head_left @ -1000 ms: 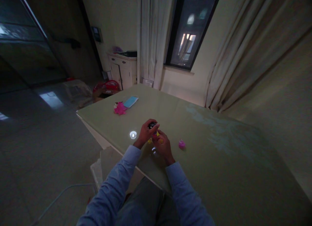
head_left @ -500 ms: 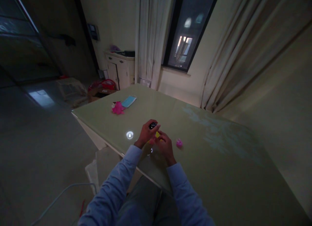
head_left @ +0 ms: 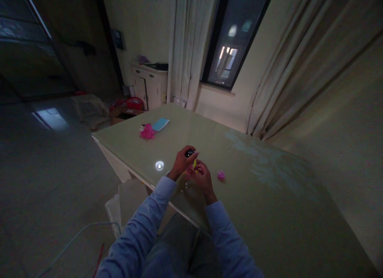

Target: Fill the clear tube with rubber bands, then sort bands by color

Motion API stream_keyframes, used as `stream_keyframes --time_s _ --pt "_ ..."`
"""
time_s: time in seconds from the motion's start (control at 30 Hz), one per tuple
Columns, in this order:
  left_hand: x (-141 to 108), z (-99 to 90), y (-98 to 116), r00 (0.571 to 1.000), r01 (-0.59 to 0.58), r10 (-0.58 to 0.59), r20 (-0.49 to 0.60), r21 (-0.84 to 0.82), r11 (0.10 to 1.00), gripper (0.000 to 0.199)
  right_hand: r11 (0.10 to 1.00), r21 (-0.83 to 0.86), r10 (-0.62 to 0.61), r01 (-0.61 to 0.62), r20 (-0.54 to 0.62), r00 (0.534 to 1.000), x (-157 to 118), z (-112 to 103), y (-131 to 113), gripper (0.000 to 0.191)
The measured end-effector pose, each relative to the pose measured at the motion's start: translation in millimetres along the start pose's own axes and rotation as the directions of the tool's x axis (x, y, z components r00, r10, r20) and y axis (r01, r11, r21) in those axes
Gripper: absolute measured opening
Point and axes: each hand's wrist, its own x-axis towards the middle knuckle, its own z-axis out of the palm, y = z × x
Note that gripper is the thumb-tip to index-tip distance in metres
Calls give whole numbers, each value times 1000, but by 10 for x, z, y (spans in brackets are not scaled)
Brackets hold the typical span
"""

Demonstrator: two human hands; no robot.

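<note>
My left hand (head_left: 181, 163) is closed around a small glossy black object (head_left: 189, 153) with a rounded end, whose kind I cannot make out. Beside it, my right hand (head_left: 204, 179) has its fingers curled in a pinch on a small bright yellow piece (head_left: 194, 163). The two hands nearly meet just above the table, and the fingers cover most of the yellow piece. Some pinkish colour shows below, between the hands, too blurred to name. A small crumpled pink piece (head_left: 220, 175) lies on the table to the right of my right hand.
The glossy pale green table (head_left: 191, 126) reflects a ceiling lamp. Towards its far left lie a bright pink crumpled item (head_left: 147, 132) and a blue face mask (head_left: 160, 124). A white cabinet (head_left: 151, 88), a cardboard box (head_left: 124, 115) and curtains (head_left: 185, 50) stand beyond.
The right fingers have curled further in, and the yellow piece now shows as a narrower strip. My left hand keeps its hold on the black object. The view has shifted slightly.
</note>
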Motion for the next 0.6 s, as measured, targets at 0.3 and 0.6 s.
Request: stream_keyframes --time_s 0.3,0.6 --pt "-11 0 -27 999 -36 34 24 78 996 24 999 -47 9 -8 13 1000 -63 6 -84 18" --pt "-4 72 -82 999 -35 34 26 48 998 24 999 -31 13 -14 -13 1000 -45 -21 -68 19"
